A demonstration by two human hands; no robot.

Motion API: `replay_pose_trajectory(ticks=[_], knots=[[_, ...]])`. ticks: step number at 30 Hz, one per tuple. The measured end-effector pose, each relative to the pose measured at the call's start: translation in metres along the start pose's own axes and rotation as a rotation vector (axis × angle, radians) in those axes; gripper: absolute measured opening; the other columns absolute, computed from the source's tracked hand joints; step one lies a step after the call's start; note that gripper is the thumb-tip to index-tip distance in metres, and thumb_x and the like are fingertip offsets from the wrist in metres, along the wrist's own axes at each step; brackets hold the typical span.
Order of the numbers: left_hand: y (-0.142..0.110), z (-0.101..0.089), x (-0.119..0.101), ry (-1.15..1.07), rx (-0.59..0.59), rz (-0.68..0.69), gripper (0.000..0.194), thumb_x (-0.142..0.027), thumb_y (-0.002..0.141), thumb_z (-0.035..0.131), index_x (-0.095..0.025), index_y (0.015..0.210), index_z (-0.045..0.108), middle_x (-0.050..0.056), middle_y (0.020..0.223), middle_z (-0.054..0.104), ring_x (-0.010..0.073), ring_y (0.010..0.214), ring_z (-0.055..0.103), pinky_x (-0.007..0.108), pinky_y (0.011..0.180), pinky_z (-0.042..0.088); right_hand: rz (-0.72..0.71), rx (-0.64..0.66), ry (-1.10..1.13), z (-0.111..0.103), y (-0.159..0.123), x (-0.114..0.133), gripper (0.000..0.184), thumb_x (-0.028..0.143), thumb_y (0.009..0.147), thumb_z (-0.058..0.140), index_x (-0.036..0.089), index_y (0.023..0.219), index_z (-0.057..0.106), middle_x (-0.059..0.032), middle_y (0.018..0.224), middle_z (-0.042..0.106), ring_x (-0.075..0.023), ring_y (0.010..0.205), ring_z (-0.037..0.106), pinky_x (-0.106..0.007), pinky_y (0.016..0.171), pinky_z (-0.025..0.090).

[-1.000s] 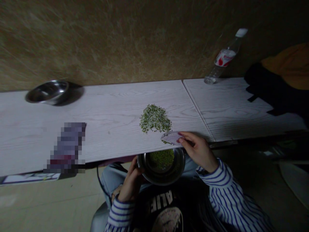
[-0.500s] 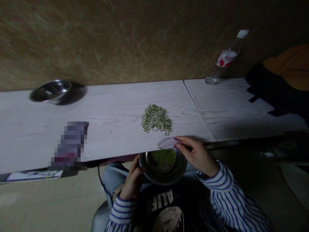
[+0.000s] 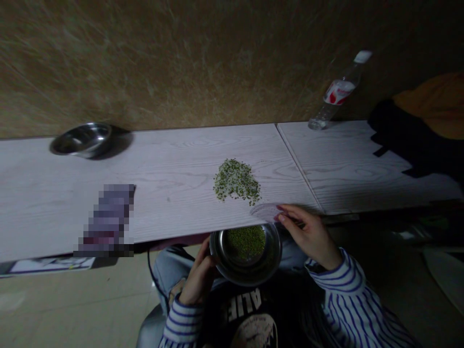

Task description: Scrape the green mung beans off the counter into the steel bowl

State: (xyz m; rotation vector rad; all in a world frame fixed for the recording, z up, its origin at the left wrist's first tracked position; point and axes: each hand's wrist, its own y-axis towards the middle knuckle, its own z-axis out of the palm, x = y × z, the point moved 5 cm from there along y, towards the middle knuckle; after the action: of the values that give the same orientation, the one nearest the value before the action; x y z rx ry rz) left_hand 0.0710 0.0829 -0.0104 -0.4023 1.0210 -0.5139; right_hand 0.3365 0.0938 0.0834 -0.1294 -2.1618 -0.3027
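My left hand [image 3: 200, 275] grips the left rim of a steel bowl [image 3: 250, 278] held below the table's front edge. Green beans [image 3: 246, 241], which look like mung beans, lie in the bowl. Between the thumb and fingers of my right hand [image 3: 306, 229] is a thin, clear plastic disc, like a lid [image 3: 266, 211], over the table edge just above the bowl's right side. A loose pile of green beans mixed with white grains [image 3: 237, 181] lies on the table behind the disc, with a notch in its front side.
Another steel bowl [image 3: 81, 141] stands at the back left of the white wood-grain table [image 3: 174, 193]. A blurred-out flat object [image 3: 110, 217] lies at the front left. A water bottle [image 3: 333, 99] and dark and orange cloth [image 3: 416, 121] are at the right.
My right hand brought the disc from the pile's front edge toward the bowl, and beans at its edge are gone. Now the disc has shifted back right. My left hand keeps holding the bowl.
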Motion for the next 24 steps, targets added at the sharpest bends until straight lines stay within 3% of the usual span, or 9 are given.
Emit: replay_pose_trajectory(ticks=[8, 16, 24], knots=[[0.001, 0.003, 0.001, -0.028, 0.018, -0.013, 0.055, -0.016, 0.065, 0.064, -0.025, 0.120, 0.065, 0.005, 0.103, 0.071, 0.0248, 0.090, 0.062, 0.034, 0.073, 0.051, 0.048, -0.105, 0.007, -0.013, 0.004, -0.013, 0.027, 0.035, 0.085, 0.061, 0.019, 0.105, 0.069, -0.0099, 0.096, 0.076, -0.0229, 0.086, 0.073, -0.035, 0.076, 0.060], [0.003, -0.002, 0.004, -0.013, -0.005, 0.015, 0.056, -0.021, 0.066, 0.068, -0.024, 0.122, 0.064, 0.007, 0.114, 0.070, 0.0300, 0.102, 0.061, 0.037, 0.076, 0.053, 0.040, -0.071, -0.010, -0.006, 0.011, -0.014, 0.027, 0.034, 0.087, 0.059, 0.020, 0.107, 0.069, -0.0106, 0.100, 0.076, -0.0238, 0.091, 0.073, -0.037, 0.079, 0.059], [0.003, 0.000, 0.003, -0.022, -0.009, -0.013, 0.058, -0.020, 0.064, 0.069, -0.025, 0.122, 0.063, 0.006, 0.109, 0.071, 0.0286, 0.095, 0.063, 0.036, 0.073, 0.053, 0.026, -0.096, -0.017, -0.008, 0.018, -0.010, 0.027, 0.032, 0.086, 0.059, 0.019, 0.107, 0.069, -0.0105, 0.098, 0.076, -0.0237, 0.090, 0.073, -0.035, 0.078, 0.060]])
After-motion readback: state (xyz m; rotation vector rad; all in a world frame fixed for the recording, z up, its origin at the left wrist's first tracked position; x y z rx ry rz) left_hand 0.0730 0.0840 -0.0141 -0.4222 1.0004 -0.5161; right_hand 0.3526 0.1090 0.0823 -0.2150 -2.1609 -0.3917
